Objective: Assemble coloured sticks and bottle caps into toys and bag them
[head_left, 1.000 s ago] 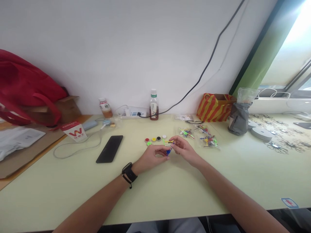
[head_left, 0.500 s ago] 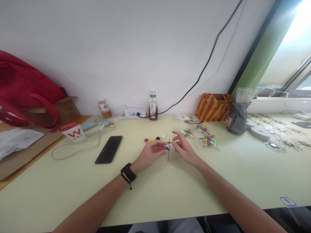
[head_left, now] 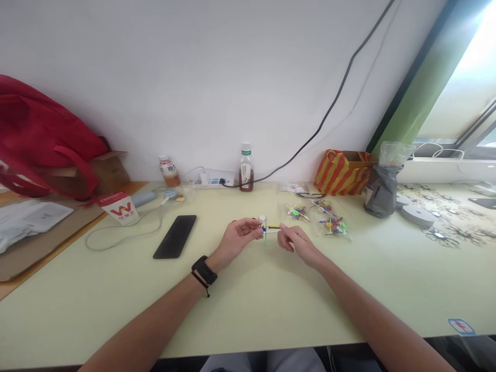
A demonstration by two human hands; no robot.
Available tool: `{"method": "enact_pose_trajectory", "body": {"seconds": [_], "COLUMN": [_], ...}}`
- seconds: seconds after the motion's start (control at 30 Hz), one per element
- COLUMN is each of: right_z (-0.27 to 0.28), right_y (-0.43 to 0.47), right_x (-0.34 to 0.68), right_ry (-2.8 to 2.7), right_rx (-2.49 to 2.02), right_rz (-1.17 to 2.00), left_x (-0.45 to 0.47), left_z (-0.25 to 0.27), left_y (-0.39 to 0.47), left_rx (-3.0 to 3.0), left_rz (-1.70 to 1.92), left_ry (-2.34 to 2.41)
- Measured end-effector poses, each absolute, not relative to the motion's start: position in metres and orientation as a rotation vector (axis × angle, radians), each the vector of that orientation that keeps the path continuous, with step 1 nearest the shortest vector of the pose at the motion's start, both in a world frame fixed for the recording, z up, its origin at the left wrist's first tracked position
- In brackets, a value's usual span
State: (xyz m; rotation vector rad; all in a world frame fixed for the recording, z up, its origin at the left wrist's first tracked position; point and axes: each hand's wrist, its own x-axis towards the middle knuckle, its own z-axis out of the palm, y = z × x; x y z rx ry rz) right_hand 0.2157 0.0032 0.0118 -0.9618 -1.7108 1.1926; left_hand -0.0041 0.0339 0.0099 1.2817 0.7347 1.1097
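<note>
Over table (head_left: 217,310), hands (head_left: 235,242) well inside front edge (head_left: 232,352).

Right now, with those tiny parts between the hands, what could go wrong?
The small blue part sits at the fingertips of the left hand, so it might slip out. The thin yellow and black stick reaches the right hand; too hard a push could bend it. The white round piece shows close to the left hand and might get knocked.

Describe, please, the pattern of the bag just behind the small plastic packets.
Red and yellow stripes on the bag, best seen in the head view.
</note>
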Motion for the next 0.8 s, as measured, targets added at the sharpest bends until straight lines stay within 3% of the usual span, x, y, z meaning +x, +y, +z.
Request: {"method": "enact_pose_trajectory", "body": {"seconds": [0.27, 0.63, 0.8], "right_z": [0.015, 0.007, 0.005], "right_y": [0.006, 0.018, 0.019], "right_x": [0.217, 0.224, 0.225], "right_ry": [-1.746, -1.676, -1.714], "right_rx": [-1.16, -1.271, -1.275], "right_rz": [1.057, 1.009, 0.983], "left_x": [-0.011, -0.041, -0.045], "left_z": [0.008, 0.022, 0.014], "left_y": [0.041, 0.07, 0.078], "left_rx": [1.249, 0.591, 0.744], "left_rz": [1.151, 1.275, 1.444], "left_ry": [0.76, 0.708, 0.906]}}
